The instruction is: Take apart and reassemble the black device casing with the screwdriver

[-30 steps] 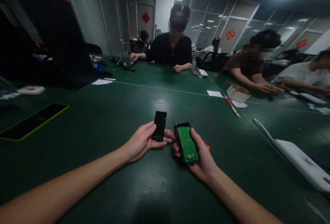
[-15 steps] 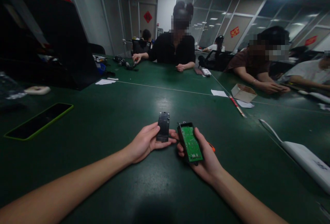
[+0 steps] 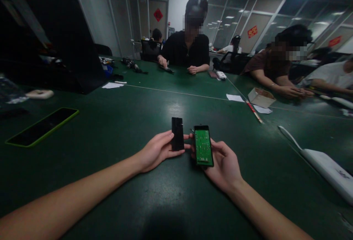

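Plainly, panel [image 3: 178, 134] beside case [image 3: 202, 127]

My left grip [image 3: 154, 151] is closed on the panel, thumb over its left edge and fingers spread beneath, probably because so thin a piece suits a pinch better than a fist. My right grip [image 3: 227, 162] is clamped on the case from below, palm up; I judge that this cradle keeps the open face free, so the green board [image 3: 203, 144] inside shows in full. Both pieces look raised above the worktop [image 3: 162, 203], just beside each other. Held that close, I suppose, they can be compared at one glance. My left fingertips reach toward the case; whether they touch it, I cannot tell.

The phone [image 3: 41, 126] lies well apart on my left, the white strip [image 3: 331, 177] on my right, both clear of my arms. Farther off, the box [image 3: 259, 99] stands near a co-worker [image 3: 264, 69], and another person [image 3: 187, 46] across from me holds a dark item [image 3: 167, 69] too small to make out.
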`<state>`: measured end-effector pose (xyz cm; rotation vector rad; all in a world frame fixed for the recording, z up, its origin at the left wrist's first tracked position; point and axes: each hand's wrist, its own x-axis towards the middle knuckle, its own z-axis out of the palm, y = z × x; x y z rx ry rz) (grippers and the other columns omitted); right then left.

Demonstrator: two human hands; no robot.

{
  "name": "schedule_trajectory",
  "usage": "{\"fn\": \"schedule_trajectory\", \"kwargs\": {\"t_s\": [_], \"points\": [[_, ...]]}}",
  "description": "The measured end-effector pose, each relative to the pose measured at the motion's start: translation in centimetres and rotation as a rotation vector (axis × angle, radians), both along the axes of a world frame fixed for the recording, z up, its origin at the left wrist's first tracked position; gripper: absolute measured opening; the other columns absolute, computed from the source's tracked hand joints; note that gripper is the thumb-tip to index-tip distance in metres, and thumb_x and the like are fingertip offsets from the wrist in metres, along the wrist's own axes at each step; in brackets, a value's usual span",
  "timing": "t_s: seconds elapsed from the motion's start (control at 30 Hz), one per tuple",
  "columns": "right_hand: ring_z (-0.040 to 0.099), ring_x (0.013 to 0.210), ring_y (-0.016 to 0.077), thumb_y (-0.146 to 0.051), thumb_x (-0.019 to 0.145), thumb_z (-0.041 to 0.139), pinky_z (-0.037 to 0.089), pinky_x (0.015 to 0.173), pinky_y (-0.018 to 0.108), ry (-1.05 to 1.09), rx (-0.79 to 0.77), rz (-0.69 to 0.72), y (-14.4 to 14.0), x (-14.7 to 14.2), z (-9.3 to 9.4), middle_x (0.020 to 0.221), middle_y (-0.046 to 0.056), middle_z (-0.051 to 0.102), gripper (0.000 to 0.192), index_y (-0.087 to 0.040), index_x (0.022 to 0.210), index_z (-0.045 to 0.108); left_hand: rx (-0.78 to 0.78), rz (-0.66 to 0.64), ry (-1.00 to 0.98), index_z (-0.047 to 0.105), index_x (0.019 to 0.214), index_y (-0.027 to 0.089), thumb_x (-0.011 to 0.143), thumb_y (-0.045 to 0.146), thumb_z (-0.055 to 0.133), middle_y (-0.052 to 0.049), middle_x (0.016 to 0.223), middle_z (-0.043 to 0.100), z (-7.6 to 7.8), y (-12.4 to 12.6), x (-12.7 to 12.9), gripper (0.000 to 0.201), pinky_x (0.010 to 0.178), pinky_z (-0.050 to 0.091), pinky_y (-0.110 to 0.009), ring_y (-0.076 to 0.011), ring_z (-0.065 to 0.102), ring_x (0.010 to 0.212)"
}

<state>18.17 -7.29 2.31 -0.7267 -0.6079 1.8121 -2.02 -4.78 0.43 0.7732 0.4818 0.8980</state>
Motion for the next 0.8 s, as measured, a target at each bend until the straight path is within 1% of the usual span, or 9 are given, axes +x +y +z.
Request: {"fn": "schedule_trajectory", "kwargs": {"t_s": [0.07,0.17,0.27,0.33,0.47,0.6,0.67,0.8], "points": [[0.067,0.099,0.026,-0.023,0.08,0.055,0.048,0.095,0.047,-0.008,0.035,0.005,0.1,0.1,0.0,0.103,0.004,0.074,0.037,-0.023,0.115,0.065,-0.001,-0.025,-0.016,0.062,0.12,0.011,0.098,0.023,0.048,-0.02,0.139,0.055,0.0,0.0,-0.1,0.029,0.099,0.047,-0.04,-0.0284,0.063,0.115],[0.068,0.096,0.024,-0.022,0.082,0.06,0.049,0.095,0.046,-0.064,0.093,-0.01,0.3,0.2,0.1,0.103,0.003,0.074,0.035,-0.026,0.116,0.064,0.015,-0.049,-0.012,0.065,0.119,0.012,0.096,0.022,0.053,-0.017,0.134,0.059,0.0,-0.1,-0.3,0.028,0.103,0.044,-0.042,-0.0262,0.063,0.114],[0.067,0.094,0.0211,-0.023,0.083,0.064,0.049,0.097,0.043,-0.114,0.13,-0.063,0.4,0.3,0.0,0.104,0.002,0.073,0.033,-0.026,0.116,0.065,0.035,-0.059,0.009,0.064,0.122,0.017,0.093,0.022,0.059,-0.013,0.127,0.062,-0.1,-0.2,-0.4,0.029,0.103,0.044,-0.044,-0.0234,0.065,0.108],[0.067,0.097,0.0211,-0.025,0.083,0.066,0.048,0.099,0.043,-0.135,0.14,-0.092,0.5,0.4,0.1,0.107,0.003,0.072,0.034,-0.026,0.117,0.065,0.048,-0.062,0.022,0.063,0.123,0.018,0.091,0.022,0.062,-0.012,0.124,0.063,-0.1,-0.3,-0.4,0.032,0.101,0.045,-0.045,-0.0229,0.066,0.105],[0.064,0.11,0.0257,-0.029,0.081,0.07,0.046,0.103,0.047,-0.219,0.198,-0.121,0.4,0.3,0.2,0.118,0.005,0.069,0.043,-0.027,0.123,0.061,0.042,-0.064,0.025,0.063,0.124,0.017,0.09,0.022,0.064,-0.013,0.127,0.062,-0.1,-0.3,-0.3,0.034,0.1,0.046,-0.043,-0.024,0.066,0.108],[0.054,0.128,0.0276,-0.029,0.077,0.076,0.042,0.109,0.047,-0.348,0.301,-0.199,0.4,0.0,-0.3,0.136,0.006,0.06,0.056,-0.028,0.13,0.056,0.038,-0.03,0.055,0.063,0.123,0.018,0.089,0.023,0.065,-0.014,0.132,0.061,-0.1,-0.2,-0.2,0.035,0.1,0.046,-0.041,-0.0238,0.065,0.111],[0.052,0.13,0.0278,-0.029,0.076,0.078,0.04,0.111,0.047,-0.404,0.347,-0.233,0.5,0.0,-0.9,0.139,0.007,0.059,0.061,-0.027,0.132,0.054,0.067,-0.027,0.099,0.062,0.125,0.019,0.088,0.025,0.067,-0.015,0.134,0.06,-0.3,-0.2,-0.2,0.038,0.097,0.047,-0.039,-0.0239,0.064,0.112],[0.054,0.128,0.0271,-0.027,0.074,0.08,0.037,0.113,0.048,-0.469,0.402,-0.254,0.7,0.0,-1.9,0.138,0.007,0.059,0.068,-0.028,0.135,0.049,0.119,-0.004,0.168,0.061,0.127,0.02,0.086,0.026,0.07,-0.014,0.133,0.061,-0.6,-0.2,0.0,0.043,0.092,0.049,-0.034,-0.0237,0.064,0.113]]}}
